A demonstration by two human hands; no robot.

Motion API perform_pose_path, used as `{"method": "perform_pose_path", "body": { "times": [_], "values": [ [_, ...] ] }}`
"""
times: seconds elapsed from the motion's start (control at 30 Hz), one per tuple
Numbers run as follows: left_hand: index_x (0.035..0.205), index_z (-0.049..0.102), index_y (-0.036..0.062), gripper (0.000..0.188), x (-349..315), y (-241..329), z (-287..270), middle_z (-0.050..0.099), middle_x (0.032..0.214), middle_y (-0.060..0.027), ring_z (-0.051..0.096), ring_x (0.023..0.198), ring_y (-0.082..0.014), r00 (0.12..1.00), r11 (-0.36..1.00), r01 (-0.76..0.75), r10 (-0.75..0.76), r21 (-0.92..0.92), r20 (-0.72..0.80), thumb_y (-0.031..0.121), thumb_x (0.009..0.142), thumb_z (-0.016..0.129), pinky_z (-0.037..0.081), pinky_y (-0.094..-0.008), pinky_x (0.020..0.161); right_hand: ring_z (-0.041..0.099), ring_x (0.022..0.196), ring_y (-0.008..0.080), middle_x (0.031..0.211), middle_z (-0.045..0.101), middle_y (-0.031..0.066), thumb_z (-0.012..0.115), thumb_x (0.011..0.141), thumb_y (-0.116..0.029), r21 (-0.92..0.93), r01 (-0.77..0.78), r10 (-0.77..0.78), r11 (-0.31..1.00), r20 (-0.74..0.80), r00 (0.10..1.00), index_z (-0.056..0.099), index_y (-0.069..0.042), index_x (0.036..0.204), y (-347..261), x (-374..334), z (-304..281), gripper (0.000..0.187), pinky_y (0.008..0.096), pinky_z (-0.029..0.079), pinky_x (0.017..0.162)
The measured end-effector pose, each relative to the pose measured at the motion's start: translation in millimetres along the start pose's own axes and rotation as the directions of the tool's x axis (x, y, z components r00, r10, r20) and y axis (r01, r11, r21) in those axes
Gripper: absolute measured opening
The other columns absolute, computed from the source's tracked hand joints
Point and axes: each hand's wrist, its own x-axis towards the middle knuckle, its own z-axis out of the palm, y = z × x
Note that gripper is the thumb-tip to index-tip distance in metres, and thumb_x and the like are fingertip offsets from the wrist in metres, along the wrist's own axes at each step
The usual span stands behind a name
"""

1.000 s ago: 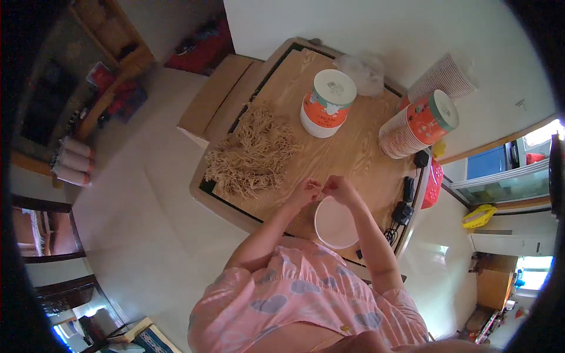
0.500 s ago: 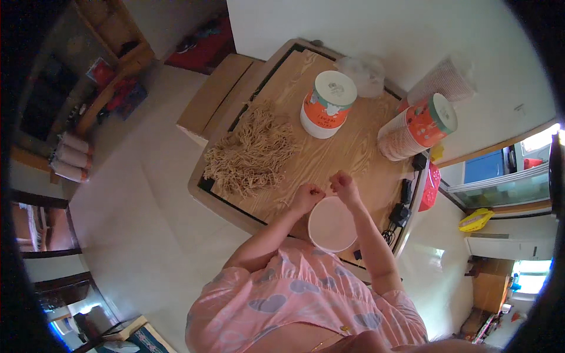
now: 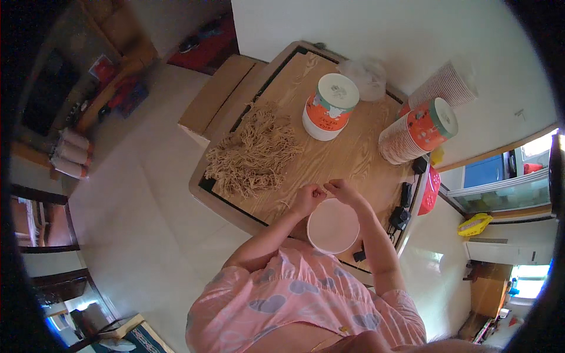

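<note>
A wood-grain tabletop (image 3: 359,162) with rounded corners and a dark inner border is seen from above, its near edge close to the person's torso in a pink top with grey heart shapes. Along the left side, a loose, tangled heap of tan string (image 3: 253,154) spreads almost to the border; a brown cardboard box (image 3: 213,97) stands just outside that edge. Toward the far edge, an orange, green and white paper tub (image 3: 331,112) rests base up, with a crumpled clear plastic bag (image 3: 368,79) behind it. A tilted stack of nested orange-and-white paper tubs (image 3: 409,134) takes the far right, and black power adapters (image 3: 400,217) line the right edge. Between heap, tub and stack, a broad strip of bare wood grain gives room to move ahead of the hands; nearer the body, space is tight. There, between the forearms and close to the near edge, sits a pale round paper container (image 3: 333,226). Just beyond its rim, the left hand (image 3: 309,200) and right hand (image 3: 346,193) meet nearly fingertip to fingertip, both with fingers curled inward; whether they pinch something thin is too small to tell.
</note>
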Motion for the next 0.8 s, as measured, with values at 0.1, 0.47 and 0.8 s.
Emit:
{"method": "perform_pose_path", "body": {
  "times": [0.1,0.47,0.8],
  "values": [
    [0.069,0.058,0.0035,0.013,-0.6,4.2,-1.9,0.05,0.054,0.0004,0.044,0.051,-0.007,1.0,1.0,-0.001,0.001,0.026,0.0,0.014,0.071,0.065,0.038,-0.0243,0.048,0.045,0.058,0.016,0.063,0.049,0.008,0.051,0.084,-0.028,-0.042,0.017,-0.015,0.999,0.046,0.999,0.056,-0.002,0.077,5.2,1.5,-3.0,0.028,0.0325,0.038,0.053],
    [0.073,0.06,0.0035,0.009,-1.8,2.2,-2.5,0.057,0.059,-0.0048,0.051,0.052,-0.0106,0.999,0.995,-0.044,0.044,0.085,0.002,0.012,0.07,0.064,0.042,-0.0263,0.05,0.046,0.061,0.0142,0.065,0.052,0.0082,0.056,0.081,-0.02,0.035,0.068,-0.07,0.997,0.07,0.995,0.057,-0.003,0.082,24.3,1.6,-3.1,0.017,0.0313,0.041,0.056],
    [0.072,0.06,0.0032,0.014,-6.0,3.0,-5.5,0.057,0.058,-0.0057,0.052,0.052,-0.0145,0.998,0.999,-0.038,0.038,0.0,-0.043,0.015,0.067,0.066,0.043,-0.0284,0.051,0.053,0.066,0.0095,0.072,0.06,0.0025,0.058,0.079,-0.013,0.021,0.053,-0.047,0.998,-0.203,0.978,0.061,-0.001,0.084,5.3,-8.8,1.7,0.013,0.0244,0.044,0.059]
  ]
}}
